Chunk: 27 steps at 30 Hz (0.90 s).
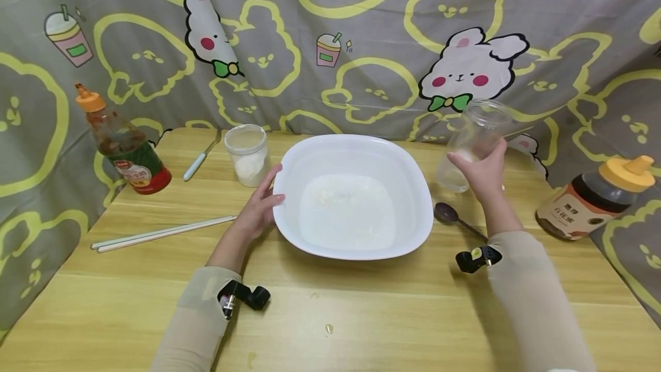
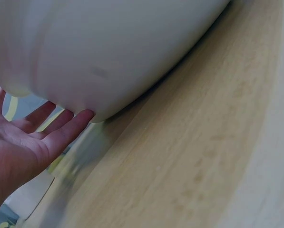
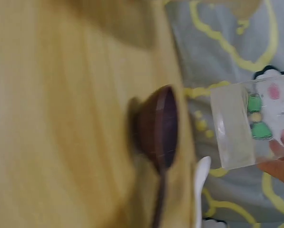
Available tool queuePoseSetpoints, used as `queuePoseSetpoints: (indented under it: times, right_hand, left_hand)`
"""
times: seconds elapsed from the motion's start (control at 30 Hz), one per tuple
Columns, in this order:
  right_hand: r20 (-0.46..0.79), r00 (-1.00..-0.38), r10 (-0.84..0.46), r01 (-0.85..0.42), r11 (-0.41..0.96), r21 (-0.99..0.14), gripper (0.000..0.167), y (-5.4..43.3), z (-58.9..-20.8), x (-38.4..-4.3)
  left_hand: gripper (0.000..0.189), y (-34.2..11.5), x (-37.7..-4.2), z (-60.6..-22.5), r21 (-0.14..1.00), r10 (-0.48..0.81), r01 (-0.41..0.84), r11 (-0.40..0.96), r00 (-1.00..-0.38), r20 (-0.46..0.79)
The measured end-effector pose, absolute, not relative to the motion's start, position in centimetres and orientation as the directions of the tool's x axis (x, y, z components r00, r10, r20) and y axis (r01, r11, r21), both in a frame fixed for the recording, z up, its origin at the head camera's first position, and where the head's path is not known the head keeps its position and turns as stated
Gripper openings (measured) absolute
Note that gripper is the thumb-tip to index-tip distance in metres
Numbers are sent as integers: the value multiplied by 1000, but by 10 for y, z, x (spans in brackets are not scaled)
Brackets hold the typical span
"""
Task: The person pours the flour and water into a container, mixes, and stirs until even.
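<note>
A large white basin point(image 1: 351, 254) with pale liquid and small off-white lumps inside stands on the table. My left hand point(image 1: 258, 208) touches its left side, the thumb at the rim; in the left wrist view, the fingers point(image 2: 73, 128) reach fairly straight to the outer wall. My right hand point(image 1: 482, 171) grips a clear plastic jar point(image 1: 482, 122) right of the basin, and it looks raised off the table in the right wrist view. Some white residue shows low in the jar. A dark ladle-like spoon point(image 1: 446, 212) lies below it, its handle partly behind the right wrist.
Left of the basin stand a jar of white powder point(image 1: 248, 157) and a red sauce bottle point(image 1: 131, 154). A blue-handled tool point(image 1: 195, 166) and chopsticks point(image 1: 160, 234) lie nearby. At the right is a dark honey bottle point(image 1: 588, 200). A patterned curtain point(image 1: 361, 33) hangs behind.
</note>
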State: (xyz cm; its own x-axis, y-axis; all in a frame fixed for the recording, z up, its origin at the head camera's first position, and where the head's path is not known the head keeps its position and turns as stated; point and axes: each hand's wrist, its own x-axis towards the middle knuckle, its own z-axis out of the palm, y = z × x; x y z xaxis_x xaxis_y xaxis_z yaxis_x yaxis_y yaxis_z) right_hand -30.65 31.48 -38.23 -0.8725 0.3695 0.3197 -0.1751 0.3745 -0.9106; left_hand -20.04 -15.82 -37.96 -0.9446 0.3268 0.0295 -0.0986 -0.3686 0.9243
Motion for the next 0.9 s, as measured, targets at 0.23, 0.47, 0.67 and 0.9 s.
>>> queuePoseSetpoints:
  times: [0.23, 0.47, 0.67, 0.9]
  right_hand:
    - [334, -874, 352, -181, 403, -897, 93, 303, -405, -310]
    - [263, -884, 387, -93, 406, -909, 94, 269, -377, -275]
    - [237, -885, 400, -53, 419, -906, 94, 263, -370, -266]
    - [235, -931, 279, -94, 441, -893, 98, 275, -378, -263]
  left_hand:
    - [68, -158, -200, -380, 923, 317, -85, -375, -947, 42]
    - [67, -157, -200, -379, 923, 311, -73, -377, -949, 52]
    - [68, -156, -200, -380, 926, 312, -73, -371, -949, 50]
    - [68, -155, -199, -379, 927, 299, -71, -368, -953, 45]
